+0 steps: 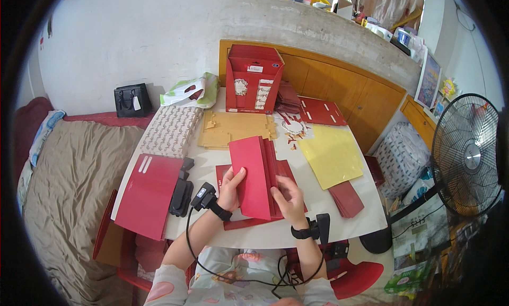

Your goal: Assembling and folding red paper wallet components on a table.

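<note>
A red pleated cardboard piece [252, 173], with several upright folds along its right side, is held up over the middle of the table. My left hand [230, 189] is closed on its left edge, thumb on the front panel and the other fingers behind. My right hand [289, 195] has its fingers bent at the folds on the right edge, the thumb against them. Underneath lies a larger flat red cardboard sheet [227, 173], mostly covered by the piece and my hands. Each wrist wears a black strap with a small device.
On the white table [344, 227] stand a tall red display box [253, 88], brown cardboard [238, 127], a patterned stack [169, 130], red sheets [147, 194], a yellow sheet [331, 157] and small red cards [346, 199]. A black fan [469, 156] stands right; a bed [74, 200] is left.
</note>
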### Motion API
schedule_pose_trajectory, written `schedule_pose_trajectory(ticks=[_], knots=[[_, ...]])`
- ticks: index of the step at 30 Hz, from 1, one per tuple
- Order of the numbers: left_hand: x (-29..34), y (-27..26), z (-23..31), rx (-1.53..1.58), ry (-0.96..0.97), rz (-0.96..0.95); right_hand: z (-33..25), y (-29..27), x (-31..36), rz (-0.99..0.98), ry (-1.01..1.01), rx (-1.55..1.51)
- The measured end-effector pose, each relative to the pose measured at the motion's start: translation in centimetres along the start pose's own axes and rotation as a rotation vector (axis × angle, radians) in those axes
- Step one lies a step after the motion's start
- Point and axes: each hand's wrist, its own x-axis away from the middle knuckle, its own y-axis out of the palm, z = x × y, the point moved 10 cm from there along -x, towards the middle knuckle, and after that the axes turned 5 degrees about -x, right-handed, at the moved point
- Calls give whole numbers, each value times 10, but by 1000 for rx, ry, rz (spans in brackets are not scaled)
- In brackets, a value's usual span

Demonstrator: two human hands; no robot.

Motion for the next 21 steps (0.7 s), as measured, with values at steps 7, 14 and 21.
schedule_pose_trajectory(ticks=[7,14,21], knots=[[2,0,0,112,-68,-82,-51,-18,3,319,-383,482],[6,17,3,181,-112,-144,-39,2,0,167,-398,585],[-2,6,-5,20,-64,-89,-4,3,-3,38,-74,-111]])
